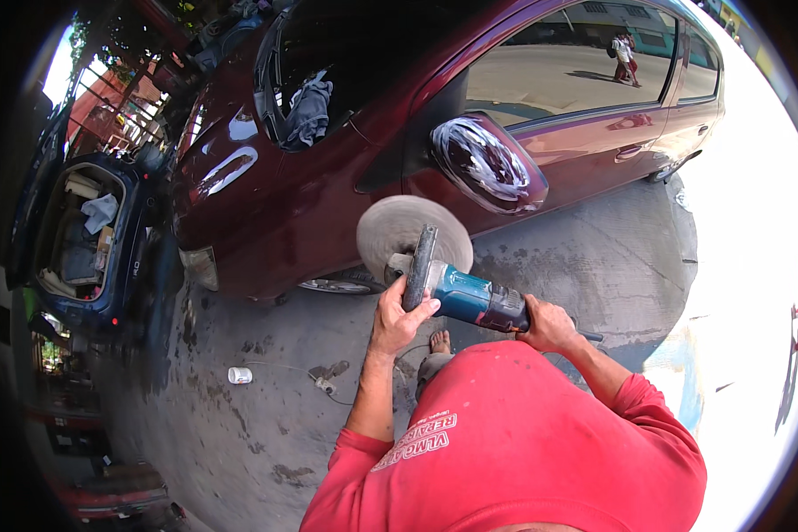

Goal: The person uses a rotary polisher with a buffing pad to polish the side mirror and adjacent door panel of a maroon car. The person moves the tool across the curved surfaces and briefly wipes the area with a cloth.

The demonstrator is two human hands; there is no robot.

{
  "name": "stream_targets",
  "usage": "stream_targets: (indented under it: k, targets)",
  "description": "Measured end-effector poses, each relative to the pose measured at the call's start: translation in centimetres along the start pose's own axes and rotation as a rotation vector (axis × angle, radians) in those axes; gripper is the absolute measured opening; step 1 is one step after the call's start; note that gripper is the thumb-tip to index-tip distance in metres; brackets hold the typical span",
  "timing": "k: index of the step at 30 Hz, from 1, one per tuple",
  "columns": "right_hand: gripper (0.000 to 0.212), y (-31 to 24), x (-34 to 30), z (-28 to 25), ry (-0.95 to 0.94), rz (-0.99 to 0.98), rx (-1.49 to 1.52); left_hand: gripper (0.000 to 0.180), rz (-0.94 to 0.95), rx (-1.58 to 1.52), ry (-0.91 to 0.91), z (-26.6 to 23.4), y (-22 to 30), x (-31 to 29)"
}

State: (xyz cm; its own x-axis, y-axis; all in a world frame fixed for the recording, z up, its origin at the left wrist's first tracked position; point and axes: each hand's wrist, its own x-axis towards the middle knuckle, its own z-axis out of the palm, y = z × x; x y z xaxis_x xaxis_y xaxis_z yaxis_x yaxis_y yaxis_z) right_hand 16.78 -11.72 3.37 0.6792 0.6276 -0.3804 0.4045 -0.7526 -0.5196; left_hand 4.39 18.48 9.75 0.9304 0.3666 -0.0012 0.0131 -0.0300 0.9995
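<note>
A teal and black power polisher [466,294] with a wide, round, pale buffing pad [386,222] is held in front of me. My left hand [397,317] is closed around the black front handle, and my right hand [548,324] grips the black rear end of the body. Beyond the pad stands a dark red car [319,199]. White compound is smeared over its side mirror [487,164], just right of the pad. Whether the pad touches the bodywork, I cannot tell.
A white cup [239,376] lies on the grey concrete floor [239,443], near a cord with a socket [325,386]. A grey cloth [308,110] rests at the car's windshield. To the left stands a dark blue car [131,257] with its rear hatch up. My bare foot [440,341] shows below the polisher.
</note>
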Motion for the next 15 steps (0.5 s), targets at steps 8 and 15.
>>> stream_targets:
  k: [8,15]
  targets:
    - [0.064,-0.5,0.8,2.0,0.231,0.108,0.055,0.033,0.139,0.271,0.069,2.0,-1.4,6.4]
    - [0.079,1.3,-0.1,4.2,0.334,0.103,0.159,0.027,0.135,0.307,-0.010,3.4,-1.6,5.9]
